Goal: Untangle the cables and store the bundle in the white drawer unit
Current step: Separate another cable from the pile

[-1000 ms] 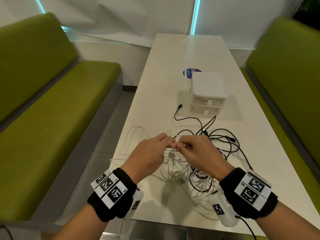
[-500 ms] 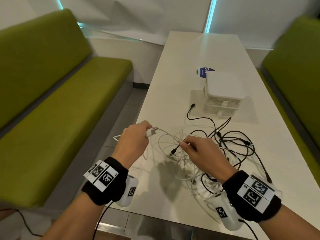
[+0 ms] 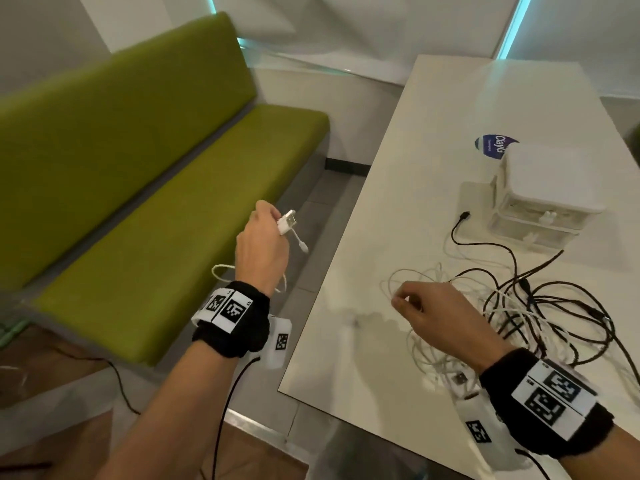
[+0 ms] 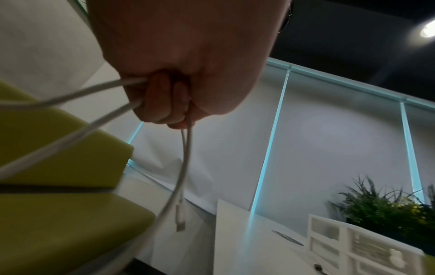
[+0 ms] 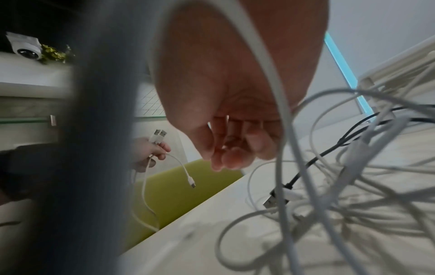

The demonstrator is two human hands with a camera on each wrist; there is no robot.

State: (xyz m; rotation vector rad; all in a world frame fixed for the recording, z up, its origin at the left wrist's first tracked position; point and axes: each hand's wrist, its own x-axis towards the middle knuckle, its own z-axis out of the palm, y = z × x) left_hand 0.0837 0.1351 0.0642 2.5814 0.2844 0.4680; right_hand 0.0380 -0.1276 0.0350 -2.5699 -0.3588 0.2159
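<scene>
Hands are working apart. The left hand (image 3: 261, 245) is lifting clear of the tabletop (image 3: 408, 188), out over the green bench seat (image 3: 166, 244), its fingers curled tight round a thin white cable (image 3: 290, 233). The cable's flat USB plugs are sticking up and to the right out of the fist, a short tail with a small connector is dangling below, and a slack loop is hanging down by the wrist. The right hand (image 3: 427, 315) is hovering low over the near edge of the tangle of cables (image 3: 526, 313), knuckles up, fingertips drawn loosely toward the thumb; whether they are pinching a strand I cannot tell. That tangle, smooth round white and black cords in overlapping loops, is lying on the glossy pale tabletop. Behind it the white drawer unit (image 3: 547, 202), a boxy plastic stack with translucent fronts, is standing with drawers closed, fronts facing the person.
</scene>
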